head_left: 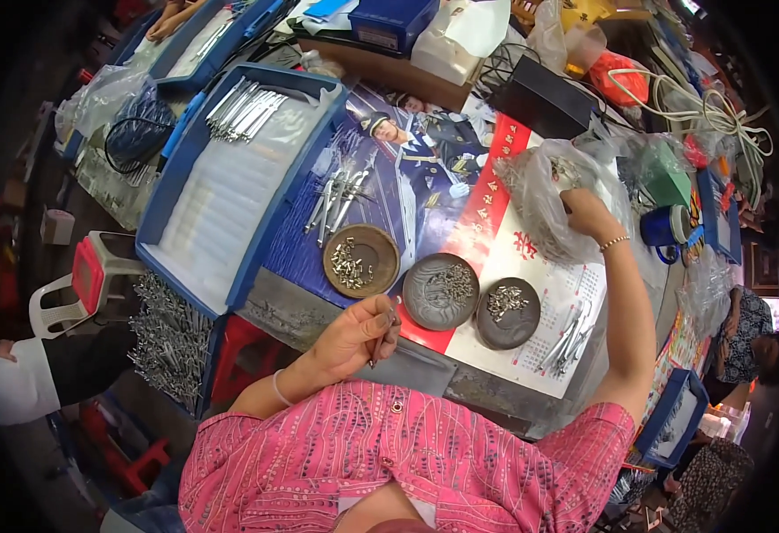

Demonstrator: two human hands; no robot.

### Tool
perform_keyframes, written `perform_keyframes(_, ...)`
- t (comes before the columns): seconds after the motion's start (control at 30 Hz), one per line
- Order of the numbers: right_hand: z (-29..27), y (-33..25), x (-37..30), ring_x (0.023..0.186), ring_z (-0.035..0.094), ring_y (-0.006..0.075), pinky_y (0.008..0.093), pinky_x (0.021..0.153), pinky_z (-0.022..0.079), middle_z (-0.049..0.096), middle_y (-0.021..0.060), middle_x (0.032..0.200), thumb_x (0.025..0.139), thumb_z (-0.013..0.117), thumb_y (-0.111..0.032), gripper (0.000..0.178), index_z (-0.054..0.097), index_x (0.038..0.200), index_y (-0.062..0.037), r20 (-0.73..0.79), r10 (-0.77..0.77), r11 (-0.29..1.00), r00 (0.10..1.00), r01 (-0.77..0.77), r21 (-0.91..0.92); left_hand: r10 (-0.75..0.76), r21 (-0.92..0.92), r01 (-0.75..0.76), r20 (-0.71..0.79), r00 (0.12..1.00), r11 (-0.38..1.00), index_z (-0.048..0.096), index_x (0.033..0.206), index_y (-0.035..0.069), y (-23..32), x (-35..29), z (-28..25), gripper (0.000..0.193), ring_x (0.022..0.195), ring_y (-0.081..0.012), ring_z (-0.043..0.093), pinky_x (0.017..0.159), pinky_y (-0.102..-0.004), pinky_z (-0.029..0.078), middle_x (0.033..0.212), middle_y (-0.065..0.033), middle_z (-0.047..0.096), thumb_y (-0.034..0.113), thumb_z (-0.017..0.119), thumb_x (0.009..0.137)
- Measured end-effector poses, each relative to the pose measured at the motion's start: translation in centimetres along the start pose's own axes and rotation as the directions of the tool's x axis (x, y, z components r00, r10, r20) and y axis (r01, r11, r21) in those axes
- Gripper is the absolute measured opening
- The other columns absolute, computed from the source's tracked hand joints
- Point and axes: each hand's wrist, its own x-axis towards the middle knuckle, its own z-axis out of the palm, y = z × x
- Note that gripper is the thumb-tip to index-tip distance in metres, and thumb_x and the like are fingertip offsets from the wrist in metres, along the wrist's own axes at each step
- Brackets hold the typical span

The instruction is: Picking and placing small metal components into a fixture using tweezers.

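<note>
My left hand (pixel 365 330) hovers over the table's near edge, fingers curled together in a pinch on something too small to make out. At the right, my right hand (pixel 588 216) dips into the mouth of a clear plastic bag (pixel 532 197) of small metal parts. Its fingers are bent and closed, their tips hidden. Between the hands, a brown round dish (pixel 360 259) and two dark round dishes, one in the middle (pixel 416 306) and one to the right (pixel 524 332), hold small metal pieces. Thin metal rods (pixel 341 202) lie behind the brown dish; more slim metal pieces (pixel 568 339) lie at right.
A blue tray (pixel 152 233) with a bundle of metal rods (pixel 246 111) stands at left. Below it is a heap of metal rods (pixel 172 333). A black box (pixel 545 96), white cables (pixel 705 111) and a dark blue mug (pixel 665 226) are at right. Other people are nearby.
</note>
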Motion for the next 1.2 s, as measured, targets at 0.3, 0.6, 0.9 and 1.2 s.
perform_keyframes(0.3, -2.1, -0.7, -1.8, 0.070, 0.057, 0.0363, 0.0464, 0.062, 0.043, 0.059, 0.0182, 0.072, 0.073, 0.051, -0.007, 0.007, 0.057, 0.073, -0.0018, -0.245, 0.110, 0.982, 0.963, -0.144, -0.123, -0.055, -0.032, 0.054, -0.007, 0.998, 0.998, 0.050, 0.091, 0.009, 0.1, 0.1, -0.4, 0.015, 0.058, -0.0123, 0.047, 0.051, -0.0250, 0.036, 0.077, -0.0034, 0.050, 0.021, 0.056, 0.086)
perform_keyframes(0.6, -1.6, -13.5, -10.1, 0.057, 0.058, 0.0201, 0.0308, 0.054, 0.044, 0.057, 0.0114, 0.064, 0.081, 0.054, -0.006, 0.009, 0.056, 0.087, -0.0003, -0.441, 0.146, 0.857, 0.885, 0.110, 0.504, 0.028, 0.015, -0.028, -0.008, 1.000, 0.999, 0.049, 0.091, 0.008, -0.4, 1.5, 0.2, 0.015, 0.059, -0.0120, 0.054, 0.052, -0.0222, 0.041, 0.077, -0.0033, 0.055, 0.022, 0.055, 0.088)
perform_keyframes(0.9, 2.3, -25.6, -12.5, 0.060, 0.061, 0.0219, 0.0293, 0.056, 0.047, 0.060, 0.0123, 0.070, 0.080, 0.058, -0.005, 0.012, 0.056, 0.089, 0.0012, -0.164, 0.051, 0.487, 0.985, 0.119, 0.865, 0.076, 0.008, -0.075, -0.028, 0.997, 0.997, 0.049, 0.096, 0.007, -1.2, 2.2, 0.7, 0.013, 0.064, -0.0139, 0.059, 0.056, -0.0230, 0.047, 0.086, -0.0059, 0.058, 0.018, 0.052, 0.089)
perform_keyframes(1.2, 1.5, -26.9, -13.7, 0.068, 0.065, 0.0201, 0.0270, 0.060, 0.049, 0.064, 0.0123, 0.077, 0.080, 0.058, -0.004, 0.028, 0.053, 0.107, 0.0015, -0.117, 0.081, 0.463, 0.990, 0.067, 0.884, -0.015, -0.077, 0.011, -0.053, 0.999, 0.997, 0.051, 0.097, 0.008, -1.5, 1.2, 0.1, 0.013, 0.067, -0.0104, 0.056, 0.056, -0.0207, 0.043, 0.082, -0.0035, 0.057, 0.018, 0.053, 0.088)
